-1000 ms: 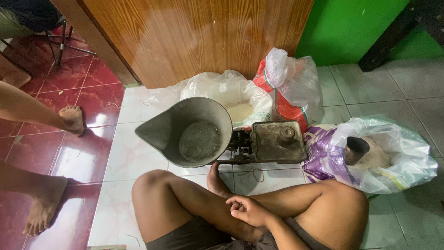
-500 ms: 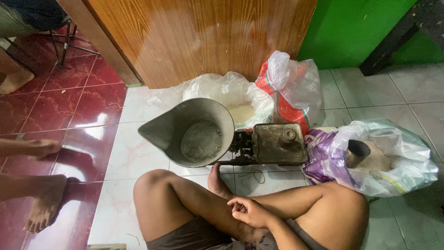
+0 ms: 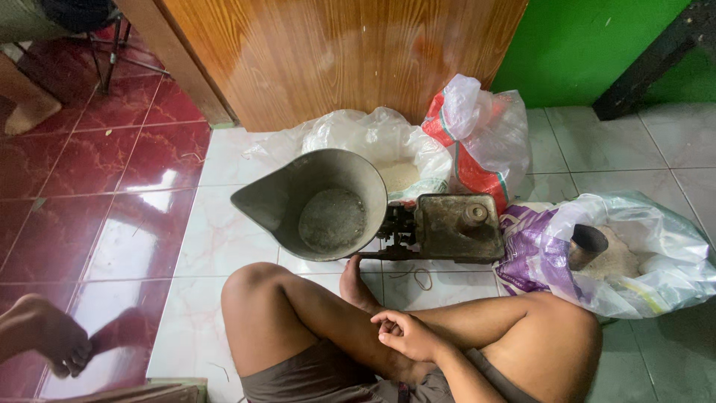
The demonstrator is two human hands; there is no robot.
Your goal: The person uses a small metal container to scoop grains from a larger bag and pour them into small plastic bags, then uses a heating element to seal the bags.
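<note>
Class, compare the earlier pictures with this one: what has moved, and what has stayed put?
Another person's foot at the left has drawn back toward the lower corner. The seated person's hands stay clasped over the crossed legs, holding nothing. The scale pan, the scale's weight and the bags are unmoved.

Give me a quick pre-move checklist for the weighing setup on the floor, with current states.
1. Scale pan seated on the balance scale: ok, it sits upright at the scale's left end.
2. Pan empty: cannot tell; a greyish patch lies at its bottom, residue or grain.
3. Weight on the scale's platform: ok, one round piece rests there.
4. Scoop within reach: ok, a dark cup stands in the open bag on the right.
5. Open bag behind the pan: ok, pale grain shows.
6. Hands free: ok, clasped over the crossed legs, holding nothing.
</note>
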